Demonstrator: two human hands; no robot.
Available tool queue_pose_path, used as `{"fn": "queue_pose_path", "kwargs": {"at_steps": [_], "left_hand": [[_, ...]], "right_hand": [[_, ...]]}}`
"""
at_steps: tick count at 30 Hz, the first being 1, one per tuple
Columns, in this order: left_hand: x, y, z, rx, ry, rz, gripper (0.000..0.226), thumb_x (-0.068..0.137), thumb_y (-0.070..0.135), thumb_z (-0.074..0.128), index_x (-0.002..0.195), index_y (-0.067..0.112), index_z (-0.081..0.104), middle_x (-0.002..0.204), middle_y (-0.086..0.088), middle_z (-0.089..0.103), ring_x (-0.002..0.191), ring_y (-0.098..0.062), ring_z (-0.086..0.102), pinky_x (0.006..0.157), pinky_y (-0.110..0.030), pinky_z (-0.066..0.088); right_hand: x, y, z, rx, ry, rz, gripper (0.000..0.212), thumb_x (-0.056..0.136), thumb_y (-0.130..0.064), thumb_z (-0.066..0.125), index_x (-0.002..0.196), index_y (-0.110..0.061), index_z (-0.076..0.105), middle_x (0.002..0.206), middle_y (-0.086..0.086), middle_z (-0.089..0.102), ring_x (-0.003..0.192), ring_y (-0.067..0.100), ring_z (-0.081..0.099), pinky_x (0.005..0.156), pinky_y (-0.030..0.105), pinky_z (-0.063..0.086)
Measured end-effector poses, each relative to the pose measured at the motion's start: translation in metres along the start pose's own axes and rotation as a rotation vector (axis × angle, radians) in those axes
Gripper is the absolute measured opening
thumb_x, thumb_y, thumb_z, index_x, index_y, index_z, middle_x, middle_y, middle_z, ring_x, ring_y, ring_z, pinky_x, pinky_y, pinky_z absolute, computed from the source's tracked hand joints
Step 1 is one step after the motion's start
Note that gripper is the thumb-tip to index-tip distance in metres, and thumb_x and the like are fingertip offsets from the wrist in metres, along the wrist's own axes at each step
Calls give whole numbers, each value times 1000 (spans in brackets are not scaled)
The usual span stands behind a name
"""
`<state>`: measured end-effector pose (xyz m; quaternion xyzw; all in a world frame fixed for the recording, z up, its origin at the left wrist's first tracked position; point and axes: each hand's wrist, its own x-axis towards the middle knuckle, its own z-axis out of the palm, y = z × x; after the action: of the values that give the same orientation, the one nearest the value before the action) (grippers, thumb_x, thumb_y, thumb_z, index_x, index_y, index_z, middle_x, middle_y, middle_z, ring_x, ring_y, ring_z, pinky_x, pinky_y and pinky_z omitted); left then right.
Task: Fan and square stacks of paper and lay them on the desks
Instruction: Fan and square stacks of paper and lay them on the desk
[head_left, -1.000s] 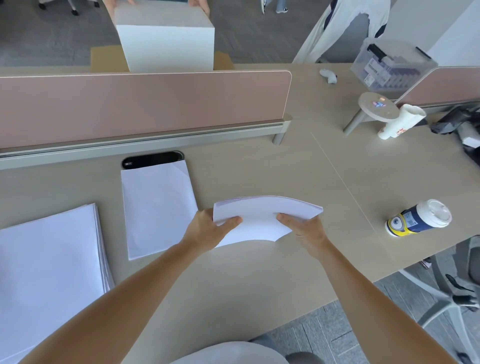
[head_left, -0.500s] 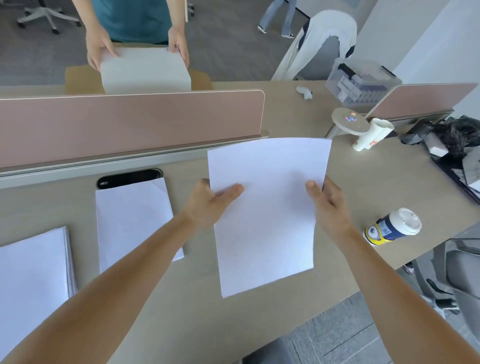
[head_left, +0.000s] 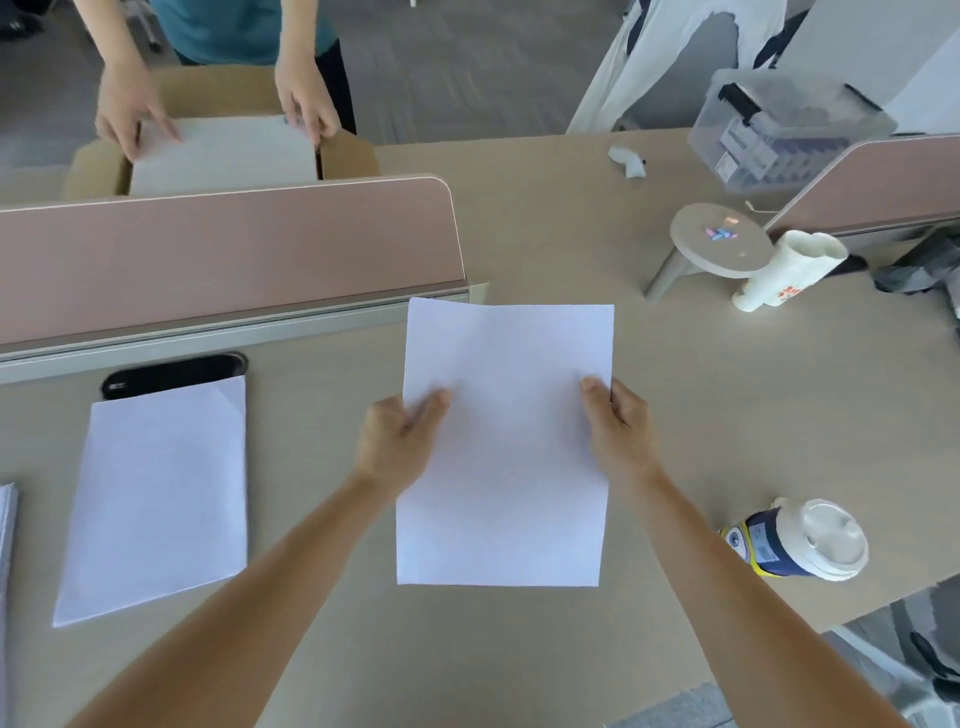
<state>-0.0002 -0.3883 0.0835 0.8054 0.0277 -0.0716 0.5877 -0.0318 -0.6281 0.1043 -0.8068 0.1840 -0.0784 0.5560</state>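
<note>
I hold a thin white paper stack (head_left: 506, 452) flat over the beige desk (head_left: 701, 415), its long side pointing away from me. My left hand (head_left: 397, 441) grips its left edge with the thumb on top. My right hand (head_left: 621, 431) grips its right edge the same way. A second white stack (head_left: 156, 499) lies on the desk to the left, partly covering a black phone (head_left: 171, 371). The edge of a third stack (head_left: 6, 540) shows at the far left.
A pink divider panel (head_left: 223, 249) runs along the back left. Behind it another person's hands press paper into a cardboard box (head_left: 223, 150). A lidded coffee cup (head_left: 800, 540) lies on its side at the right; a round stand (head_left: 719, 236), white cup (head_left: 784, 275) and clear bin (head_left: 779, 130) sit farther back.
The stack was bent in an arch between my hands, then flattened out and straightened square to the desk. The other person lowered their paper block into the box.
</note>
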Motion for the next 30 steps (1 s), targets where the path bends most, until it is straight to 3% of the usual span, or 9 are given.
{"fn": "queue_pose_path", "kwargs": {"at_steps": [5, 9, 11, 13, 19, 22, 25, 28, 30], "left_hand": [[23, 1, 57, -45, 119, -358, 47, 91, 47, 64, 60, 14, 50, 59, -2, 44, 56, -19, 41, 54, -29, 34], [20, -12, 85, -274, 89, -685, 31, 89, 46, 67, 85, 15, 67, 81, -5, 68, 76, -29, 68, 77, -44, 57], [14, -31, 100, -132, 79, -632, 36, 84, 48, 66, 88, 13, 70, 82, -8, 71, 81, -33, 72, 76, -49, 58], [12, -43, 113, 96, 72, -586, 39, 88, 48, 61, 99, 12, 70, 88, -8, 71, 84, -32, 71, 65, -41, 56], [53, -42, 127, 84, 178, -588, 26, 92, 42, 62, 100, 18, 69, 82, 2, 69, 70, -14, 65, 52, -23, 44], [80, -41, 137, 130, 143, -577, 26, 92, 41, 61, 99, 18, 68, 82, -3, 69, 68, -21, 64, 53, -25, 45], [108, -46, 151, 164, 101, -584, 26, 92, 42, 59, 98, 18, 66, 82, -5, 67, 68, -24, 63, 51, -25, 44], [128, -51, 163, 197, 105, -588, 26, 92, 43, 58, 101, 19, 64, 82, -4, 64, 69, -26, 62, 54, -27, 46], [139, -60, 169, 212, 115, -605, 31, 91, 44, 58, 106, 18, 65, 88, -5, 66, 78, -29, 65, 62, -33, 51]], "right_hand": [[46, 42, -23, -63, -129, 53, 37, 103, -29, 47, 71, -13, 35, 60, -13, 30, 53, 7, 27, 51, 26, 26], [75, 62, -21, -173, -212, 169, 37, 101, -30, 43, 68, -20, 29, 62, -9, 28, 55, 12, 27, 51, 26, 25], [84, 77, -13, -230, -248, 269, 37, 99, -31, 42, 67, -20, 28, 62, -7, 29, 55, 16, 27, 53, 28, 23], [87, 88, -5, -305, -286, 349, 36, 99, -30, 42, 66, -19, 30, 62, -4, 33, 54, 17, 30, 51, 26, 24], [129, 91, -11, -80, -337, 385, 36, 95, -35, 55, 70, -19, 35, 72, -3, 38, 61, 19, 36, 54, 27, 28], [148, 106, -11, -217, -381, 432, 21, 95, -32, 53, 93, -12, 54, 91, 5, 56, 74, 23, 52, 56, 29, 36], [167, 118, -5, -291, -299, 489, 30, 93, -35, 52, 112, -11, 53, 100, 6, 61, 82, 27, 60, 59, 29, 41], [185, 126, -4, -368, -277, 513, 15, 88, -33, 53, 91, -20, 47, 76, -1, 50, 59, 20, 49, 49, 26, 32], [189, 135, -7, -448, -325, 544, 15, 86, -31, 53, 83, -23, 41, 74, -3, 44, 56, 16, 43, 46, 26, 27]]}}
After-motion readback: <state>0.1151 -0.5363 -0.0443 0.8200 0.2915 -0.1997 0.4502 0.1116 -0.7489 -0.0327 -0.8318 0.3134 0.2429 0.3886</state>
